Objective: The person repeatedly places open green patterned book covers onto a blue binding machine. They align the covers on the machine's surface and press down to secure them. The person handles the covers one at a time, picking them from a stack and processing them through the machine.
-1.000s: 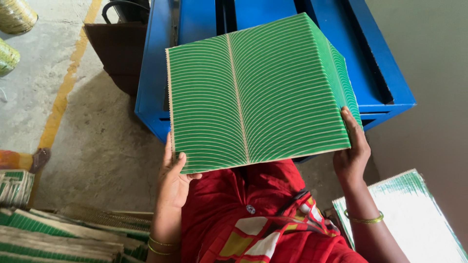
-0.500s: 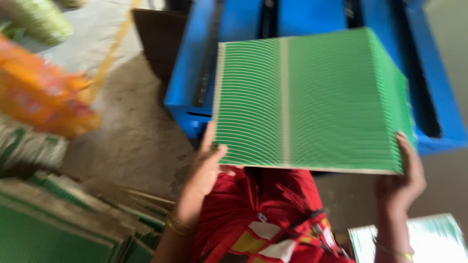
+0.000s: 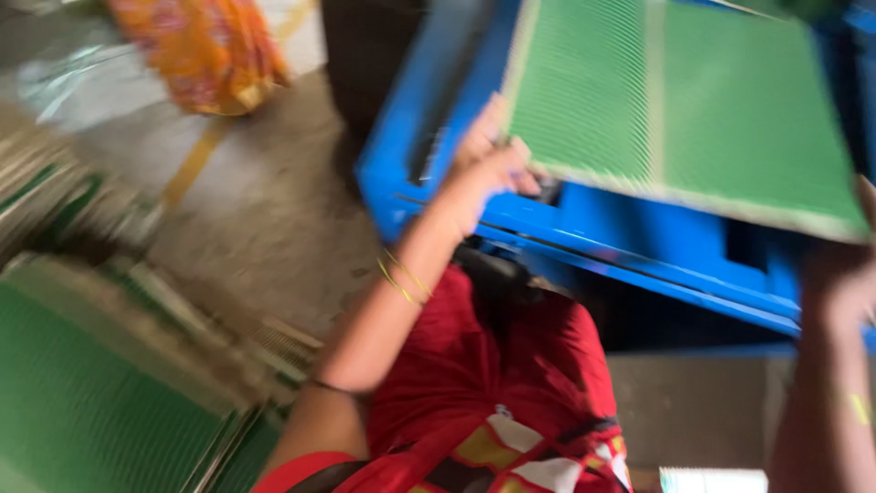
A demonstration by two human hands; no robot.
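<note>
- The left hand [image 3: 488,169] is gripping the near left corner of the green ribbed stack [image 3: 684,110], fingers curled over its edge.
- The right hand [image 3: 844,274] is propping the right corner from below; its fingers are too blurred to read.
- The stack is hanging tilted above the blue machine bed [image 3: 630,246].
- Keeping both corners level should stop the sheets fanning.
- More green sheets [image 3: 82,402] are lying at lower left.

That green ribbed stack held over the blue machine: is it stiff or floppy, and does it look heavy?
The green ribbed stack probably handles stiffly: held only at its edges by the left hand and right hand, it stays flat without sagging. It seems fairly light, since it is carried raised above the blue machine. Blur hides finer detail.
</note>
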